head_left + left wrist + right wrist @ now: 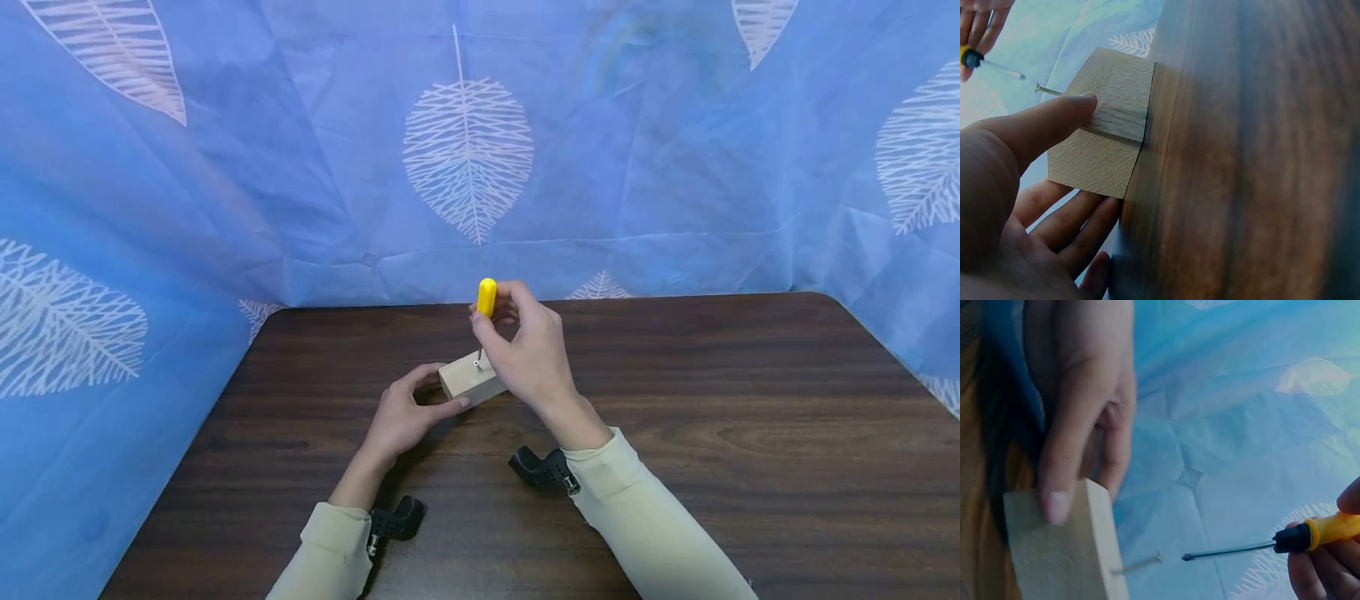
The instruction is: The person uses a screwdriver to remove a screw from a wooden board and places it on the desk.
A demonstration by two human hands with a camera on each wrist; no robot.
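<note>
A pale wooden block lies on the table, and my left hand grips one end of it. The thumb presses the near side; the other fingers are on the far side. From the block's upper face a screw stands partly out, its head clear of the wood. My right hand holds a screwdriver by its yellow handle, shaft pointing down at the screw. In the right wrist view, a small gap separates the screwdriver tip from the screw head. The right hand hides the block's other end in the head view.
The dark wood-grain table spreads around both hands. A blue cloth with white leaf prints hangs behind it and along its sides. A black wrist mount juts from the left sleeve, and another wrist mount from the right sleeve.
</note>
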